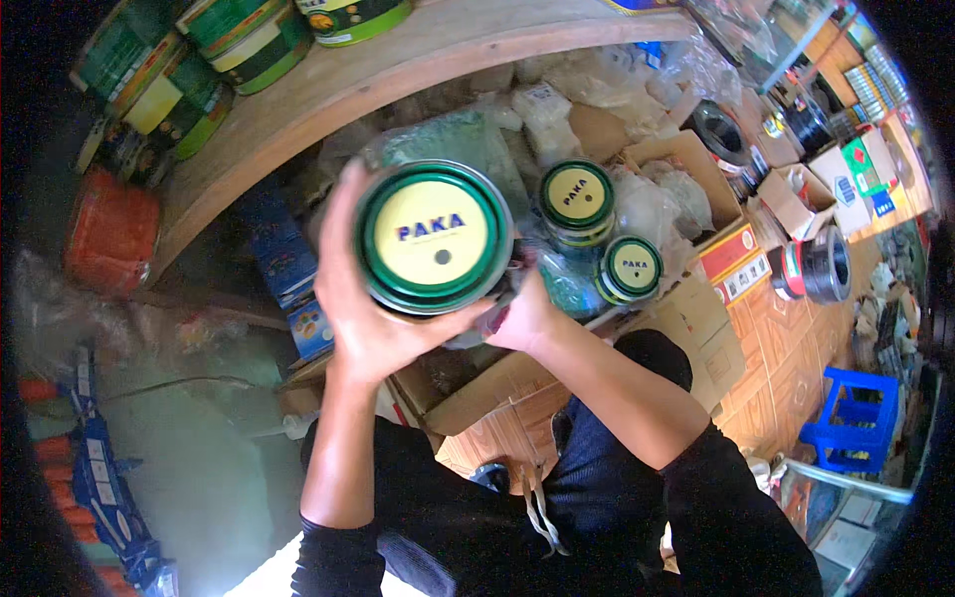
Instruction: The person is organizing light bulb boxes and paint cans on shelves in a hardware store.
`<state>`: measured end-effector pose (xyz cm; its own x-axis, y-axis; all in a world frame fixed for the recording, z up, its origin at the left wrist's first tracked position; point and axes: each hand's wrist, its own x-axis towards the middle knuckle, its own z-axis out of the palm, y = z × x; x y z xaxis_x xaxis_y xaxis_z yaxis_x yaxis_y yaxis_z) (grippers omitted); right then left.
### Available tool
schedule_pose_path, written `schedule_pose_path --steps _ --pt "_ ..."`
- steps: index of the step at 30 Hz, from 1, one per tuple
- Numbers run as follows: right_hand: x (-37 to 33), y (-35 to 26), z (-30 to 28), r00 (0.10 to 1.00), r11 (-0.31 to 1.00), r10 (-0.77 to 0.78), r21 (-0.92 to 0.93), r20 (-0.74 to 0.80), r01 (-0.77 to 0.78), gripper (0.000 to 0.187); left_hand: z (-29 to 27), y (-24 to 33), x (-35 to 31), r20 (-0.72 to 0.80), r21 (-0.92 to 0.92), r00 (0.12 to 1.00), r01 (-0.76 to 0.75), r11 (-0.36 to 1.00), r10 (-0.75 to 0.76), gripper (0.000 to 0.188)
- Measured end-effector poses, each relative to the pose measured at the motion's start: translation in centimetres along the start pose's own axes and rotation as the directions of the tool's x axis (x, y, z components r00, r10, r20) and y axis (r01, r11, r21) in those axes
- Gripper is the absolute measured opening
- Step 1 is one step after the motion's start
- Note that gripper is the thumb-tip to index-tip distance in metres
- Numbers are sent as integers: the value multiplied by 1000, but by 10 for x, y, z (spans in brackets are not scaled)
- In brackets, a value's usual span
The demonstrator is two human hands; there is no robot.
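A round paint can (pixel 433 239) with a green rim and a pale yellow lid is held up in front of me, its lid facing up. My left hand (pixel 363 308) is wrapped round its left and near side, thumb along the lower edge. My right hand (pixel 525 316) is closed at the can's lower right, on a dark crumpled cloth (pixel 495 320) pressed to its side. Most of the right fingers are hidden behind the cloth and can. Just beyond, two smaller cans with like lids stand close together: one can (pixel 577 196) farther off, another can (pixel 631 267) nearer.
Several green cans (pixel 244 45) stand on a wooden shelf (pixel 398 85) at the upper left. Below it are plastic bags (pixel 458 139) and an open cardboard box (pixel 497 383). Black rolls (pixel 831 264) and a blue stool (pixel 854 418) are at the right, on the tiled floor (pixel 776 368).
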<state>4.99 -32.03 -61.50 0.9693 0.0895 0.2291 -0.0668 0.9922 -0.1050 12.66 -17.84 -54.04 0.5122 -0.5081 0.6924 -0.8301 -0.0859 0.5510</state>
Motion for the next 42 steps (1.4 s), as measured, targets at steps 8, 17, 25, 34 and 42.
schedule_pose_path --steps 8,17,25,34,42 --pt "7 -12 30 903 925 -6 -346 -431 -159 60 -4 -5 -9 108 -723 905 355 592 -411 151" --pt "6 -40 51 729 -177 -684 -975 25 -133 48 -19 -17 -6 190 -343 901 432 834 -389 121" --pt "-1 -4 56 916 -514 -79 -803 394 301 52 -5 -73 -66 220 113 975 -40 993 15 62" --pt "-4 -5 13 981 -554 -131 -831 142 46 65 7 -51 -40 339 169 867 325 931 -364 92" --pt "-8 1 42 887 -550 -34 -749 461 368 68 -6 -24 -7 261 -107 926 310 945 -275 82"
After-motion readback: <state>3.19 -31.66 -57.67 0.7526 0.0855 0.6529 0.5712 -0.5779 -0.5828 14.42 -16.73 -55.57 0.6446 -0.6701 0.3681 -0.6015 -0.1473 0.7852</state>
